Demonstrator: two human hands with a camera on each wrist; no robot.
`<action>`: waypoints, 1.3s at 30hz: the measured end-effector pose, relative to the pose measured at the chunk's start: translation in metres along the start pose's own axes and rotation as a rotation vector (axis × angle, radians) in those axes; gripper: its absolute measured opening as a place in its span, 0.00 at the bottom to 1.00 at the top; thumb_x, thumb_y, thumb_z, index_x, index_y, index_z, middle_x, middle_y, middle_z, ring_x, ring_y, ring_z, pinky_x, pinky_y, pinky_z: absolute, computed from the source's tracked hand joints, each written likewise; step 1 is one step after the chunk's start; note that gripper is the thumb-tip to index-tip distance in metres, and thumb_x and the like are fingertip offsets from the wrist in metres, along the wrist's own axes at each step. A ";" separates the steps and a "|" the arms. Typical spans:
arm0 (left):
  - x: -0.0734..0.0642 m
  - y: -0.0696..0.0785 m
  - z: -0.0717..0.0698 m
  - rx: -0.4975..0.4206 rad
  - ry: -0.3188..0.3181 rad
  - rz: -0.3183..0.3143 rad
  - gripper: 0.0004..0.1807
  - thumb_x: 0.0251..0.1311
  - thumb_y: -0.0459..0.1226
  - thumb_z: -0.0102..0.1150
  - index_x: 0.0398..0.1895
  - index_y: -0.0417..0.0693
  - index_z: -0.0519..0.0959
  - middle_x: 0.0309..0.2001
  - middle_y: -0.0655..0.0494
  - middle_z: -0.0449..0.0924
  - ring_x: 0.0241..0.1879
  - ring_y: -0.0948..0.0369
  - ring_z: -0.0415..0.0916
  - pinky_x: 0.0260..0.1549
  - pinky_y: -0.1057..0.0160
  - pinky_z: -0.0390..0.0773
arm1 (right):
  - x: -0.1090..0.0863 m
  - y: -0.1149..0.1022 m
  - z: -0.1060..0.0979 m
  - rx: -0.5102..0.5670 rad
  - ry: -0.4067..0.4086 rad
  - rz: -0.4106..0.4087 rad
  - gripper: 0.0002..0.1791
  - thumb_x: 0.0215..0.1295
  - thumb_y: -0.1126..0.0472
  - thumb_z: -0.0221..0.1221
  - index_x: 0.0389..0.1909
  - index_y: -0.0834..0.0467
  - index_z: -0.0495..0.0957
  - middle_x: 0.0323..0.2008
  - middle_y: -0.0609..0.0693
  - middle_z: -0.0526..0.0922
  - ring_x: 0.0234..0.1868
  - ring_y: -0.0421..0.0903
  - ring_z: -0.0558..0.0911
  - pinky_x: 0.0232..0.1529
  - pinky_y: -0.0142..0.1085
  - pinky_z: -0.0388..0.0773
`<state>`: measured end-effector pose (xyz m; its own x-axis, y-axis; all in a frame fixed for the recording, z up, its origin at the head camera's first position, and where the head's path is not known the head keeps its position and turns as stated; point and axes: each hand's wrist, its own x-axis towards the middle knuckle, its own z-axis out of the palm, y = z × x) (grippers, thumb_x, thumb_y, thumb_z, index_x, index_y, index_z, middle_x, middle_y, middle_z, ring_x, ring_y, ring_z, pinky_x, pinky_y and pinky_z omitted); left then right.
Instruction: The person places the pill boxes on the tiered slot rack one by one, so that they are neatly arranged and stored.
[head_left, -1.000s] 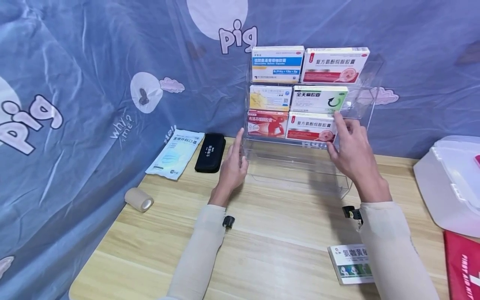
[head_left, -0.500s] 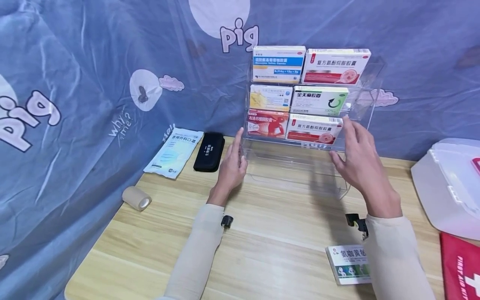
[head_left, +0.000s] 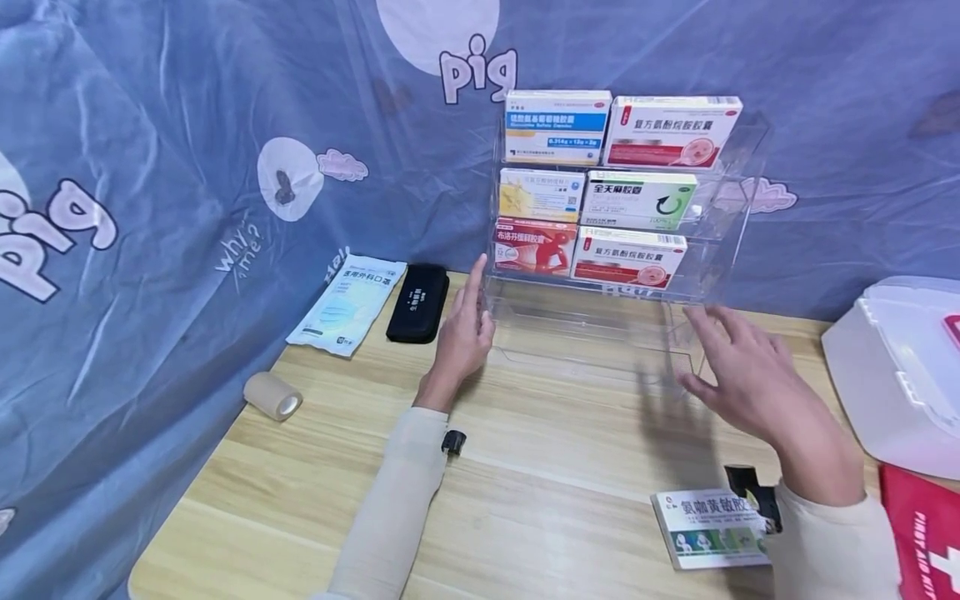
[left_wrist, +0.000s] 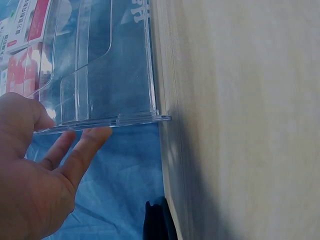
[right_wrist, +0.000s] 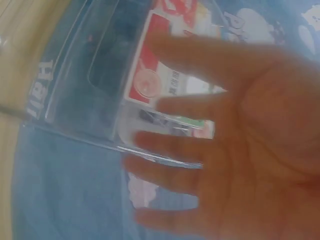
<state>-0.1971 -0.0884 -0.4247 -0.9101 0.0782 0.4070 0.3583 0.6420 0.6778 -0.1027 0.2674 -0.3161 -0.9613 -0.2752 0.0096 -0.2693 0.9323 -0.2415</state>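
A clear acrylic display rack (head_left: 585, 321) stands at the back of the table, with medicine boxes in three tiers. A red box (head_left: 534, 247) and a white-and-red box (head_left: 628, 259) sit side by side in its lowest filled tier. My left hand (head_left: 465, 333) rests against the rack's left side, fingers mostly straight; in the left wrist view the thumb and fingers meet its clear edge (left_wrist: 135, 119). My right hand (head_left: 757, 375) hovers off the rack's lower right, holding nothing, its fingers spread in the right wrist view. Below it lies a white-and-green medicine box (head_left: 708, 533), partly covered by the wrist camera.
To the left lie a face-mask packet (head_left: 348, 304), a black case (head_left: 418, 304) and a tan bandage roll (head_left: 273, 396). On the right are a white translucent bin (head_left: 885, 367) and a red first aid pouch (head_left: 918, 529). A blue cloth (head_left: 187, 108) hangs behind the table.
My right hand has let go of the white-and-red box in the lowest filled tier and moved down and right, away from the rack. My left hand has stayed at the rack's side.
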 end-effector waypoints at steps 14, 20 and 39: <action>0.000 -0.001 -0.001 -0.010 -0.002 -0.008 0.52 0.71 0.26 0.53 0.89 0.74 0.43 0.56 0.41 0.77 0.36 0.50 0.73 0.33 0.51 0.79 | -0.041 0.023 0.027 0.037 -0.374 -0.041 0.50 0.46 0.64 0.80 0.73 0.67 0.69 0.66 0.80 0.71 0.54 0.75 0.82 0.50 0.68 0.82; 0.000 0.001 -0.001 -0.013 -0.004 -0.003 0.53 0.71 0.26 0.53 0.89 0.74 0.43 0.54 0.42 0.76 0.35 0.51 0.72 0.33 0.53 0.78 | -0.060 0.021 0.051 0.097 -0.485 0.048 0.53 0.32 0.72 0.80 0.70 0.64 0.74 0.63 0.71 0.72 0.58 0.72 0.77 0.47 0.62 0.85; -0.001 0.000 -0.001 -0.016 0.001 0.009 0.52 0.71 0.26 0.53 0.89 0.72 0.44 0.54 0.42 0.76 0.34 0.51 0.72 0.32 0.54 0.77 | -0.084 0.035 0.077 -0.001 -0.562 0.163 0.54 0.36 0.57 0.84 0.67 0.72 0.73 0.54 0.70 0.74 0.49 0.65 0.82 0.50 0.67 0.82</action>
<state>-0.1963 -0.0896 -0.4246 -0.9064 0.0831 0.4142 0.3701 0.6290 0.6837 -0.0270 0.3052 -0.3997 -0.8124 -0.2103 -0.5438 -0.1209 0.9732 -0.1958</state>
